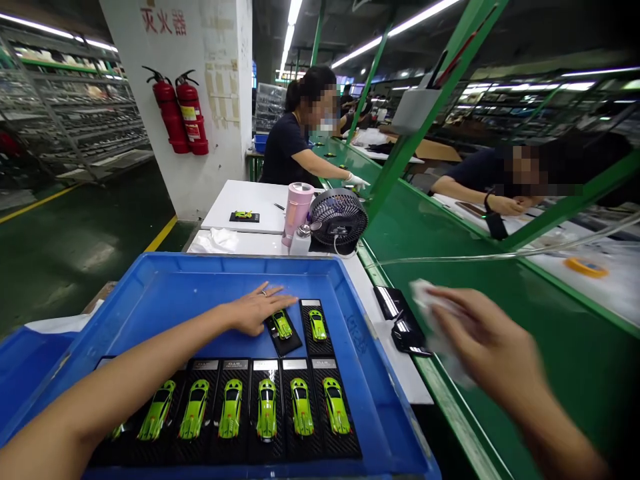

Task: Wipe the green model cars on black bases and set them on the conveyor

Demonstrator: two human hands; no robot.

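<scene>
Green cars (267,403) sit in rows in the blue tray (165,283), likely to save room, the left hand (257,311) spread loose by one, the right hand (495,343) outside pinching white cloth (424,293).

2 rows of toy cars (267,408) in tray (170,300), tumbler (298,217) and fan (340,217) behind, conveyor belt (413,233) at right

2 red extinguishers (191,117) on wht pillar (220,150), pink tumbler (297,215), blk fan (340,212); grn post (400,152)
</scene>
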